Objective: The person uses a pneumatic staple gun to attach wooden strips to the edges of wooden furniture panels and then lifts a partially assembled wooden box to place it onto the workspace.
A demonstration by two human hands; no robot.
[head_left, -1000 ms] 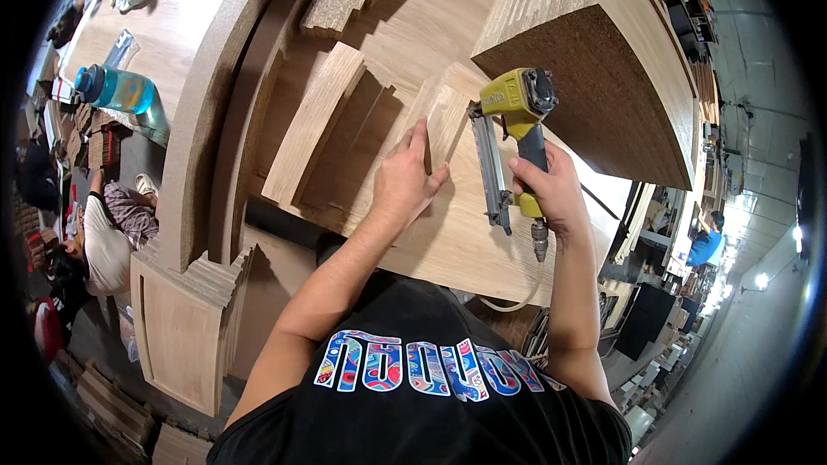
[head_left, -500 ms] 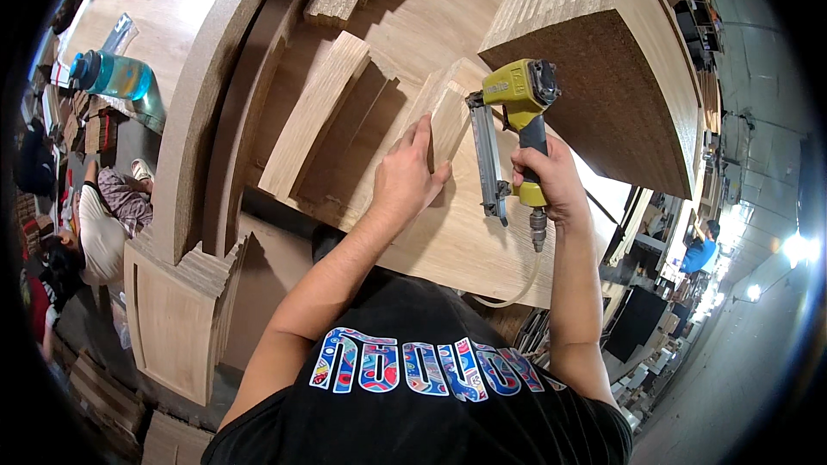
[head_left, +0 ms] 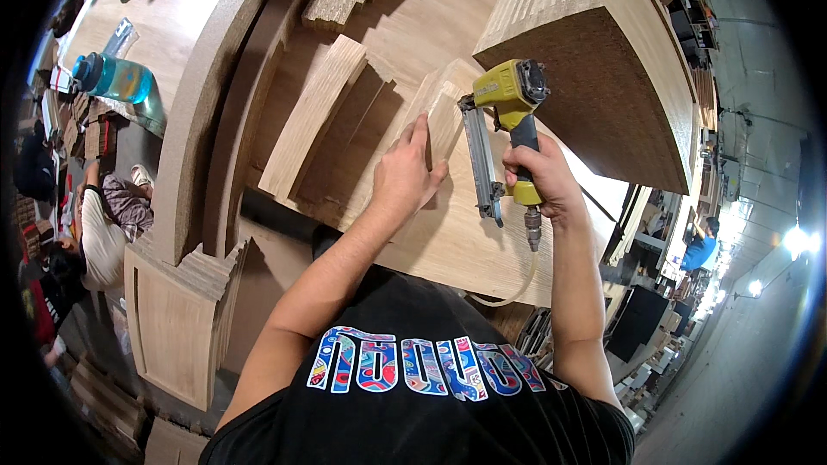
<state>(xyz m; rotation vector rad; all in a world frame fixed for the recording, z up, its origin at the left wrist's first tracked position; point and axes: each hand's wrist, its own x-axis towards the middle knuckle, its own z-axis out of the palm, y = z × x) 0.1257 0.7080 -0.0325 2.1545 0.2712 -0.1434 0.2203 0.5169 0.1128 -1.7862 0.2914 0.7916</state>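
A yellow-green and black pneumatic nail gun [head_left: 504, 90] is in my right hand [head_left: 549, 176], its fingers wrapped round the handle. The gun's nose lies close to the upper right side of a short light wooden block [head_left: 445, 116]; whether they touch, I cannot tell. My left hand [head_left: 403, 174] holds the near end of that block, index finger stretched along it and thumb at its right side. Beneath it is a pale wood-grain board [head_left: 448, 245]. An air hose [head_left: 524, 287] runs down from the gun's handle. Left of my left hand lies a slightly bent wooden strip [head_left: 314, 116].
A tall stack of curved boards [head_left: 594, 77] stands at the right. Long curved panels [head_left: 194, 112] rise on the left, with more curved pieces [head_left: 177, 310] below them. A blue bottle [head_left: 116, 77] stands on another table. Other people sit at far left and stand at far right.
My right hand has brought the nail gun slightly left, nearer to the wooden block. My left hand has barely moved and still holds the block.
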